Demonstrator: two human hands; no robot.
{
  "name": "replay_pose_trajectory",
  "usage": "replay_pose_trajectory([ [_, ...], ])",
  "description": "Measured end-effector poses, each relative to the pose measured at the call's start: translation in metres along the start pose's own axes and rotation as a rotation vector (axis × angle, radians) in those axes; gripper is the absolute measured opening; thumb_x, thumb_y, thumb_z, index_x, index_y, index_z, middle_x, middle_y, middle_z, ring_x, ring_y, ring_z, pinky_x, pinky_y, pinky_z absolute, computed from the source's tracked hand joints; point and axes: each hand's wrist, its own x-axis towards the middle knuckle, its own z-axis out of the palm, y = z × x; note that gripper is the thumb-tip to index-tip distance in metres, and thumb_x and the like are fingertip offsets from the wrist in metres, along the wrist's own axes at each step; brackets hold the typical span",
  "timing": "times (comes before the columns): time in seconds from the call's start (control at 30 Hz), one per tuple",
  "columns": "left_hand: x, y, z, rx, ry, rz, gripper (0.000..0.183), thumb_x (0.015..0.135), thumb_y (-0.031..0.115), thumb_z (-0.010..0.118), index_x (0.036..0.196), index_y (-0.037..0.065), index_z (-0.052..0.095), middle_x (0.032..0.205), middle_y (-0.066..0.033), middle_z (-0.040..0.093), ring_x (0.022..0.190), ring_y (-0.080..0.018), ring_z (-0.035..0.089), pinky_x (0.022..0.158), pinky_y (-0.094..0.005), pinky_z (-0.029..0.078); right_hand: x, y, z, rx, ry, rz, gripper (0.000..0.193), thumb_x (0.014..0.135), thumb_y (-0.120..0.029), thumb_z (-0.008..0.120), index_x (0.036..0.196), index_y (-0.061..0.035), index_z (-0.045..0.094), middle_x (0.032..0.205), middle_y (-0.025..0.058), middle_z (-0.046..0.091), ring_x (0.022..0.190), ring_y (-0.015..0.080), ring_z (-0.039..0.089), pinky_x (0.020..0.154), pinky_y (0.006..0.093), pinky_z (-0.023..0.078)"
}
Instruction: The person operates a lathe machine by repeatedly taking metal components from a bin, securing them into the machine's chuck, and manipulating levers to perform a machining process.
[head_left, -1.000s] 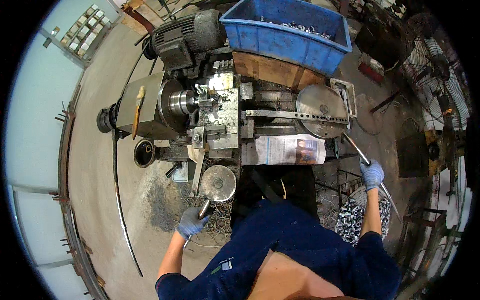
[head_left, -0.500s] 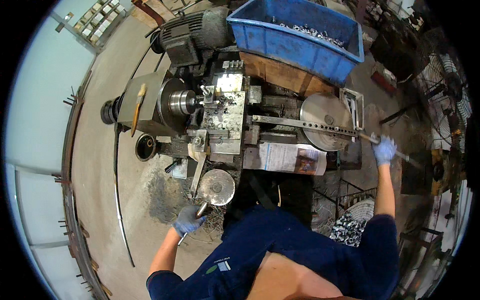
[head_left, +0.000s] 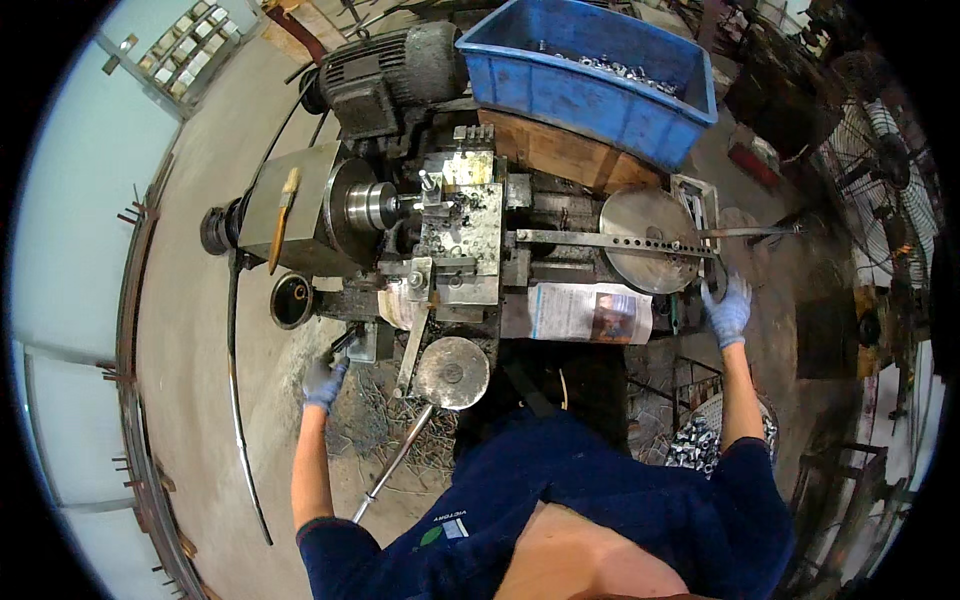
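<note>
Showing print and a picture on newspaper (head_left: 565,312), lettering and a logo on navy shirt (head_left: 600,475). Spreading right hand (head_left: 730,310), fingers released, just below scuffed grey disc (head_left: 640,272) and perforated bar (head_left: 562,239), on right side of machine (head_left: 460,235). Extending blurred left hand (head_left: 325,384) near black handle (head_left: 344,339); being unable to tell its grip.

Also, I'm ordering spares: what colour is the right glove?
The right glove is light blue, clearest in the head view.

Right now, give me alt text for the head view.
At a metalworking machine, the gloved left hand is near a dark lever, the gloved right hand near a large disc. A brush lies on the grey housing; beyond is a blue bin of metal parts.
</note>
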Motion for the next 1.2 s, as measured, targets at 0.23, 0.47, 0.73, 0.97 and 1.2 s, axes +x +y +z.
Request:
replay_pose_trajectory([
  [0.23, 0.067, 0.004, 0.022, 0.351, -0.076, -0.018, 0.054, 0.086, 0.048, 0.044, 0.116, 0.005, 0.055, 0.108, -0.0232, 0.06, 0.099, -0.0382, 0.058, 0.082, -0.0453, 0.046, -0.059, 0.003, -0.025, 0.127, -0.184, 0.214, 0.046, 0.071, -0.045, 0.069, 0.091, -0.0032, 0.068, 0.097, 0.0166, 0.065, 0.096, 0.0322, 0.06, 0.088, 0.0385, 0.044],
  [0.47, 0.069, 0.002, 0.134, -0.003, 0.293, -0.282, 0.051, 0.08, 0.049, 0.052, 0.097, 0.003, 0.063, 0.095, -0.026, 0.062, 0.091, -0.043, 0.058, 0.076, -0.0479, 0.046, -0.048, -0.002, -0.042, 0.239, -0.121, 0.208, 0.041, 0.074, -0.04, 0.07, 0.087, -0.0015, 0.069, 0.087, 0.017, 0.067, 0.084, 0.0324, 0.063, 0.078, 0.0369, 0.048],
  [0.73, 0.067, -0.028, 0.069, 0.242, 0.028, -0.047, 0.047, 0.082, 0.049, 0.047, 0.097, 0.008, 0.062, 0.099, -0.0215, 0.063, 0.093, -0.0405, 0.059, 0.077, -0.0479, 0.048, 0.003, -0.034, -0.09, 0.408, 0.01, 0.049, 0.031, 0.075, -0.029, 0.072, 0.085, 0.0004, 0.068, 0.083, 0.0151, 0.067, 0.076, 0.0249, 0.065, 0.074, 0.033, 0.049],
  [0.97, 0.053, -0.016, 0.072, -0.002, 0.052, -0.123, 0.043, 0.079, 0.045, 0.056, 0.1, 0.007, 0.063, 0.095, -0.0213, 0.063, 0.094, -0.0384, 0.059, 0.077, -0.0451, 0.048, 0.056, -0.186, -0.137, 0.718, -0.064, -0.304, 0.033, 0.077, -0.031, 0.07, 0.089, -0.0003, 0.067, 0.084, 0.0122, 0.068, 0.078, 0.0213, 0.065, 0.074, 0.0318, 0.049],
  [1.2, 0.017, -0.061, -0.072, -0.082, 0.57, 0.116, 0.031, 0.086, 0.033, 0.057, 0.104, 0.01, 0.064, 0.087, -0.0152, 0.066, 0.079, -0.0272, 0.065, 0.071, -0.036, 0.049, 0.074, -0.396, -0.159, 0.744, 0.026, -1.065, 0.039, 0.075, -0.041, 0.067, 0.083, -0.0027, 0.067, 0.087, 0.0137, 0.064, 0.086, 0.0298, 0.059, 0.081, 0.0374, 0.046],
])
